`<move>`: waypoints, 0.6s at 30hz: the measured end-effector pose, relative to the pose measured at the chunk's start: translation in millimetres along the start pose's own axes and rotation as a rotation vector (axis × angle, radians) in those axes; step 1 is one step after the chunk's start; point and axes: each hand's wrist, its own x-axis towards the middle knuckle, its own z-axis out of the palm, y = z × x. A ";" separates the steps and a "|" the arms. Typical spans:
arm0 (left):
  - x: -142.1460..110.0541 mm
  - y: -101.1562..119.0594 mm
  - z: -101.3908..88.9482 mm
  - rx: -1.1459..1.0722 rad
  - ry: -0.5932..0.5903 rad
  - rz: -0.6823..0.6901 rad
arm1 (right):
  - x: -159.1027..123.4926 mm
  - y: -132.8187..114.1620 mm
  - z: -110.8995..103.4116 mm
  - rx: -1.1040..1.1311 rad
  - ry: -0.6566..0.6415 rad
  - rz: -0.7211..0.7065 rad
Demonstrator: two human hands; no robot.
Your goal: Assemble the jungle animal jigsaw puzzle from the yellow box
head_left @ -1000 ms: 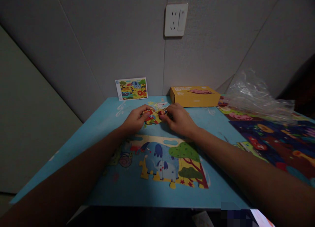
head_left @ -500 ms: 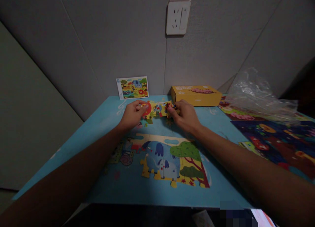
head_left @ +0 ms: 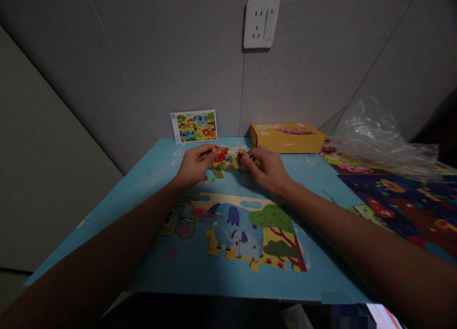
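Note:
My left hand [head_left: 193, 167] pinches a red and yellow jigsaw puzzle piece [head_left: 222, 156] between thumb and fingers, above the far part of the table. Facing it, my right hand [head_left: 268, 168] grips a yellow puzzle piece [head_left: 234, 158] with small coloured figures. The two held pieces meet or overlap; whether they interlock I cannot tell. Under them, partly covered, lie green and pink puzzle pieces [head_left: 213, 174]. Closer to me lies a joined puzzle section [head_left: 246, 226] with blue elephants and green trees, its lower edge showing open tabs.
A picture card [head_left: 195, 126] leans on the wall beside a yellow box [head_left: 289, 138]. To the right are a crumpled clear plastic bag [head_left: 383, 141] and a dark blue illustrated sheet [head_left: 400, 205]. The blue table [head_left: 117, 214] ends just before me.
The piece in my left hand has tilted, and its round orange shape shows less. Both hands remain close together over the same spot. The view has shifted slightly.

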 end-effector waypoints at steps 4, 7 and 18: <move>-7.2 5.5 3.3 -0.018 -0.151 -0.040 | -0.6 -3.7 -0.2 0.036 -0.097 -0.029; -6.5 6.4 1.5 0.095 -0.165 -0.013 | -1.2 -5.1 -0.6 0.035 -0.118 -0.047; 0.4 -10.3 -22.0 0.946 -0.423 -0.043 | 0.0 2.1 1.2 -0.052 -0.171 -0.122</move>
